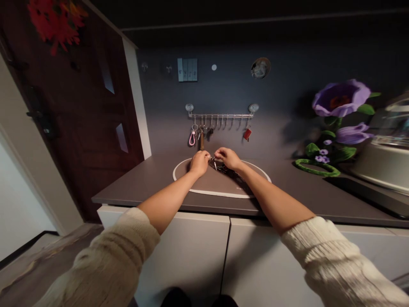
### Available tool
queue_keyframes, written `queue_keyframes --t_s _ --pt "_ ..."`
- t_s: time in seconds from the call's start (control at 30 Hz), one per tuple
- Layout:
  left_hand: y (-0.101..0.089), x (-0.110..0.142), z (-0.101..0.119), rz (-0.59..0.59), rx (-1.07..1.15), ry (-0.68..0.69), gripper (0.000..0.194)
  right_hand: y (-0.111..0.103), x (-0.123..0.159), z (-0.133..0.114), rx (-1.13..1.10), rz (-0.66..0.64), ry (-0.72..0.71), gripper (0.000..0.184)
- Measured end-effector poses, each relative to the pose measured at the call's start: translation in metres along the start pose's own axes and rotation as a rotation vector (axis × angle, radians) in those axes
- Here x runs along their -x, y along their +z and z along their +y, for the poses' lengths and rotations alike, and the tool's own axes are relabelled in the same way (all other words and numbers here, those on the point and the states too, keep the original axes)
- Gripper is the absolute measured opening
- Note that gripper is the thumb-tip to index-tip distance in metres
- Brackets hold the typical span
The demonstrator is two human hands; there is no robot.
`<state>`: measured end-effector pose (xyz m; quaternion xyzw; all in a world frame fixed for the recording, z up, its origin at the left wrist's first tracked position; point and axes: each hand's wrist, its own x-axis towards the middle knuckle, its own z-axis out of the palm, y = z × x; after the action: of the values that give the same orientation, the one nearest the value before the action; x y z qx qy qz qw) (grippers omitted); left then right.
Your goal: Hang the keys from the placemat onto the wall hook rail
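Above an oval brown mat (220,191) with a pale rim, my left hand (200,163) and my right hand (228,157) are close together, fingertips pinched. Between them is a small bunch of keys (215,164), with a silvery key hanging down. Both hands grip the bunch, though the fingers cover the ring part. Dark items (227,169) lie under my right hand, too shaded to make out. Just behind, a clear hook rail (221,115) on the wall carries a pink key fob (192,138), a brown strap (202,141) and a red fob (247,134).
The mat lies on a dark countertop (134,183) over white cabinet doors (191,247). To the right stand purple knitted flowers (341,102) with a green looped base and a large cream appliance (383,157). A dark red door (86,106) is at the left.
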<state>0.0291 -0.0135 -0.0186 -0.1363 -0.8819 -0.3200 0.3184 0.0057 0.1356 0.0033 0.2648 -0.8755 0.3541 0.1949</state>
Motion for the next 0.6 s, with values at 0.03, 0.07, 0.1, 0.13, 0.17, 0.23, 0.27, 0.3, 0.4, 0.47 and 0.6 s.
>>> queue_keyframes --t_s 0.03,0.07,0.1,0.13,0.17,0.23,0.27,0.3,0.4,0.47,0.6 --pt "-0.0004 -0.0002 0.0005 0.005 0.003 0.003 0.019 0.0000 0.0000 -0.0008 -0.021 0.001 -0.015 0.017" --pt "-0.0007 -0.0005 0.0010 0.009 0.008 0.007 0.019 0.0000 0.0000 -0.0015 -0.040 0.003 -0.030 0.017" --pt "-0.0008 -0.0008 0.0014 0.011 0.012 0.011 0.019 0.0001 0.0000 -0.0021 -0.058 0.009 -0.045 0.018" --pt "-0.0010 -0.0011 0.0019 0.011 0.017 0.017 0.019 0.0003 -0.0001 -0.0025 -0.075 0.017 -0.058 0.018" --pt "-0.0010 -0.0013 0.0023 0.009 0.022 0.024 0.019 0.0005 -0.0002 -0.0029 -0.092 0.026 -0.067 0.019" --pt "-0.0009 -0.0017 0.0029 0.006 0.037 0.040 0.018 0.0011 -0.0008 -0.0033 -0.130 0.037 -0.077 0.019" --pt "-0.0009 -0.0019 0.0032 0.008 0.049 0.049 0.018 0.0015 -0.0011 -0.0034 -0.153 0.041 -0.076 0.019" --pt "-0.0008 -0.0020 0.0034 0.011 0.066 0.058 0.017 0.0020 -0.0016 -0.0033 -0.182 0.045 -0.074 0.019" --pt "-0.0007 -0.0024 0.0041 0.022 0.151 0.085 0.016 0.0041 -0.0032 -0.0031 -0.316 0.063 -0.054 0.019" --pt "-0.0007 -0.0028 0.0047 0.032 0.227 0.091 0.016 0.0054 -0.0038 -0.0033 -0.436 0.078 -0.021 0.018" --pt "-0.0003 -0.0041 0.0052 0.063 0.336 0.035 0.016 0.0065 -0.0028 -0.0051 -0.601 0.053 0.074 0.020"
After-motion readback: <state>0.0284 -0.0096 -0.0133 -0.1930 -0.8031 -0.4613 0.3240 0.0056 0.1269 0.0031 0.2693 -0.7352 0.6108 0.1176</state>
